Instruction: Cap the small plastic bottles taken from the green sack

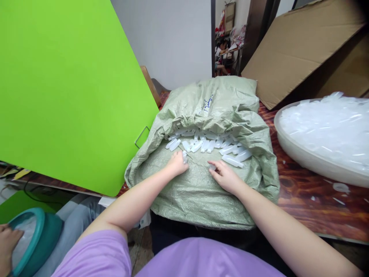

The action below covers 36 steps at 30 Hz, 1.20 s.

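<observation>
A pale green woven sack lies on its side before me with its mouth facing me. Inside its mouth, several small translucent white plastic tubes lie heaped in a loose row. My left hand is closed around translucent plastic pieces that poke out by the thumb and fingers. To the right, my right hand pinches a small translucent plastic piece at its fingertips. Both hands are over the sack's lower flap, just in front of the heap, a short gap apart.
A large basin heaped with white plastic pieces stands right on the wood-patterned table. Behind it leans a cardboard box. A bright green panel fills the left. A co-worker's hand rests in a teal bucket.
</observation>
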Each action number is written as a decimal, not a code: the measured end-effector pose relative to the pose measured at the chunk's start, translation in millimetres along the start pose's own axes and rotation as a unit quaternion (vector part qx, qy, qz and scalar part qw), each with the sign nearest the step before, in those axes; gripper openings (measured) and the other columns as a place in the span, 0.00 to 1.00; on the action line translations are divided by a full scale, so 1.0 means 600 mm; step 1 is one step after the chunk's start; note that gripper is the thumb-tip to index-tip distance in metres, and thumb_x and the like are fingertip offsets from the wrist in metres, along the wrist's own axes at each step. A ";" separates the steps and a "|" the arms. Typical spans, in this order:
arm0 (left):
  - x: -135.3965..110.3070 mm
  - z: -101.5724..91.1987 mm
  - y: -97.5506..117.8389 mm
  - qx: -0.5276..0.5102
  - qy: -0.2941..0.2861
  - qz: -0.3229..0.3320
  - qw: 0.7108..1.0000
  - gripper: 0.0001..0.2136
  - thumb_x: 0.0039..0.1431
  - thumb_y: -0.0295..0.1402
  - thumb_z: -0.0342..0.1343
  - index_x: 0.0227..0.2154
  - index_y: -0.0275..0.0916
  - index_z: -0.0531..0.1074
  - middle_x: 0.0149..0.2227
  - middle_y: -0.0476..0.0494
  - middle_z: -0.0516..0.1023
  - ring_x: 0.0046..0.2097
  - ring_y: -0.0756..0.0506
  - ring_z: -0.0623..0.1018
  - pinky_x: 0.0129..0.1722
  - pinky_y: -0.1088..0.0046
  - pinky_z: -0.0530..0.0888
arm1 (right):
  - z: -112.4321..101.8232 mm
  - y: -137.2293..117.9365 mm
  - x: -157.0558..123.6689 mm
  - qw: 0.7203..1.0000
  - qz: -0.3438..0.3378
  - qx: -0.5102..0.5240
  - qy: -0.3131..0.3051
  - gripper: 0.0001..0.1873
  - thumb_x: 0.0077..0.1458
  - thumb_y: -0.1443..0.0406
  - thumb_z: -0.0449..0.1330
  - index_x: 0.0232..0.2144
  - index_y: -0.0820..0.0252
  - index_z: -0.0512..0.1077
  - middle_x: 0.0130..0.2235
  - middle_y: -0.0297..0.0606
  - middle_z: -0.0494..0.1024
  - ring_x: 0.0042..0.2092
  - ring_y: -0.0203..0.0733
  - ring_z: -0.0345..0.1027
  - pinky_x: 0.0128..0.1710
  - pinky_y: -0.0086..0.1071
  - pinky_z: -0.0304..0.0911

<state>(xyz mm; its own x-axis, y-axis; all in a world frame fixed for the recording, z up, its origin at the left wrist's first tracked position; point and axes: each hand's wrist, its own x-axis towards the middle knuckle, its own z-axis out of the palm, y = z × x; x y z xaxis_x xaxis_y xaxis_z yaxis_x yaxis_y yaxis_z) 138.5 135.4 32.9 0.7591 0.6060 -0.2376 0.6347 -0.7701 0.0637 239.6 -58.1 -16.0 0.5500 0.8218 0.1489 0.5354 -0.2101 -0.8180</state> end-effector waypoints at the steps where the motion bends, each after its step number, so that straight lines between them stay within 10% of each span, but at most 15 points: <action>1: -0.008 0.003 -0.006 -0.005 0.003 0.004 1.000 0.28 0.48 0.37 0.52 0.52 0.35 0.55 0.53 0.32 0.62 0.54 0.38 0.66 0.50 0.68 0.65 | 0.000 0.000 0.000 1.000 0.000 0.000 -0.004 0.20 0.54 0.61 0.51 0.48 0.64 0.67 0.38 0.42 0.68 0.35 0.39 0.64 0.41 0.35 0.61; 12: -0.067 0.020 -0.031 -0.040 0.046 0.043 0.997 0.34 0.45 0.28 0.52 0.58 0.30 0.52 0.53 0.32 0.61 0.53 0.36 0.65 0.52 0.65 0.64 | -0.031 -0.042 -0.014 0.996 0.043 0.030 -0.066 0.19 0.49 0.54 0.58 0.40 0.60 0.68 0.30 0.35 0.69 0.30 0.37 0.63 0.32 0.32 0.62; 18: -0.147 0.015 -0.022 -0.181 0.100 0.203 0.957 0.31 0.43 0.25 0.52 0.54 0.33 0.58 0.53 0.39 0.64 0.55 0.42 0.64 0.56 0.67 0.62 | -0.050 -0.105 -0.048 0.997 -0.051 0.002 -0.049 0.15 0.56 0.60 0.54 0.45 0.56 0.69 0.38 0.38 0.71 0.36 0.37 0.67 0.37 0.33 0.65; 29: -0.220 -0.019 0.006 -0.320 -0.083 0.320 0.888 0.27 0.35 0.26 0.56 0.46 0.38 0.68 0.44 0.45 0.72 0.44 0.44 0.72 0.46 0.69 0.69 | -0.061 -0.123 -0.129 0.935 -0.315 -0.139 -0.088 0.17 0.59 0.69 0.50 0.49 0.53 0.67 0.49 0.39 0.72 0.48 0.39 0.67 0.44 0.31 0.64; 32: -0.220 -0.030 0.006 -0.319 -0.148 0.327 0.877 0.27 0.34 0.25 0.56 0.45 0.39 0.69 0.43 0.47 0.73 0.41 0.46 0.73 0.42 0.72 0.70 | -0.063 -0.129 -0.132 0.948 -0.284 -0.097 -0.104 0.13 0.60 0.65 0.51 0.45 0.55 0.70 0.44 0.38 0.75 0.43 0.36 0.70 0.40 0.28 0.65; 36: -0.221 -0.024 0.020 -0.261 -0.086 0.322 0.906 0.26 0.37 0.25 0.55 0.46 0.37 0.68 0.44 0.43 0.72 0.43 0.44 0.72 0.44 0.69 0.70 | -0.048 -0.131 -0.124 0.984 -0.079 -0.134 -0.087 0.18 0.58 0.53 0.50 0.31 0.58 0.73 0.26 0.35 0.75 0.28 0.37 0.69 0.27 0.29 0.61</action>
<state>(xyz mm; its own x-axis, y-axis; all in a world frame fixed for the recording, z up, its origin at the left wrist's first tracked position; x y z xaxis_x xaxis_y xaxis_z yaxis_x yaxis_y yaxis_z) 47.9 48.7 79.4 0.9912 -0.0103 -0.1323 0.0833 -0.7275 0.6810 175.0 -117.7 53.4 0.3414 0.9284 0.1465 0.7683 -0.1858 -0.6126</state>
